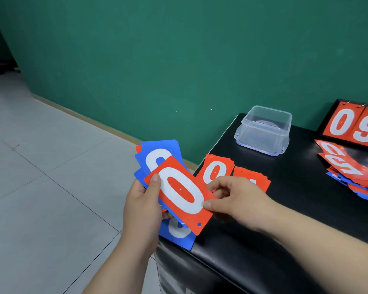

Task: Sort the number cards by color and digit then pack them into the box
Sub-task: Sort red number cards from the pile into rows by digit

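1. Head view: a red card (180, 193) with a white 0 lies on top of a fanned bunch of cards (157, 153), held over the near left corner of the black table (285, 209).
2. The left hand (142, 200) holds the bunch from beneath. Its fingers are curled under the cards and its thumb presses on the red card's upper left corner.
3. The right hand (236, 200) pinches the same card's right edge between thumb and forefinger, with the other fingers loosely curled behind.
4. Blue cards with white digits stick out of the bunch above and below the red card, and a sliver of red shows at the top left.
5. Just behind the right hand, two red piles lie side by side on the table. The left pile (216, 168) shows a white 0, and the right pile (251, 177) is partly hidden by the hand.
6. A clear plastic box (263, 130) stands further back, near the table's far edge.
7. At the right edge a flip scoreboard (353, 124) shows a red 0 and 9, with a loose heap of red and blue cards (348, 172) in front of it.
8. A green wall (136, 60) rises behind, and a pale tiled floor (40, 166) lies to the left.
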